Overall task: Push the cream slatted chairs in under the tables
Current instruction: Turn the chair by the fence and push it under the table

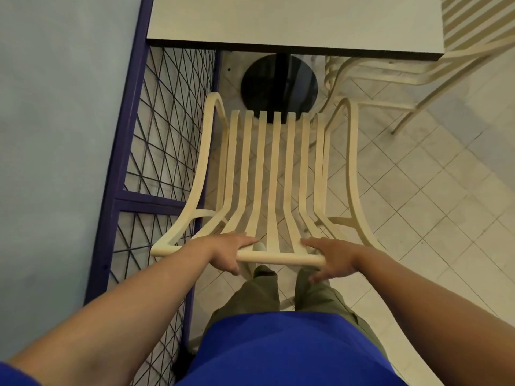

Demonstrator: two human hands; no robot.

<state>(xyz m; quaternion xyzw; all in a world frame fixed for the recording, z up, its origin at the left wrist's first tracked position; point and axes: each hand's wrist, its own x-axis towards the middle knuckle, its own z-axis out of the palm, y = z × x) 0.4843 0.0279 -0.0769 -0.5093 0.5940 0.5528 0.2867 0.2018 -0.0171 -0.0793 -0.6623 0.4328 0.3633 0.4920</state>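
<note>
A cream slatted chair [276,174] stands right in front of me, its seat facing the grey-white table [292,20] ahead. The seat's front edge sits just short of the table edge, over the black round table base [278,84]. My left hand [228,250] and my right hand [334,256] both rest on the chair's top back rail, fingers over the front and thumbs behind it. A second cream slatted chair [446,59] stands at the table's right side, partly under it.
A purple metal frame with wire mesh [156,151] runs close along the chair's left side, with a pale blue wall beyond it. Tiled floor [432,190] lies open to the right. My legs are directly behind the chair back.
</note>
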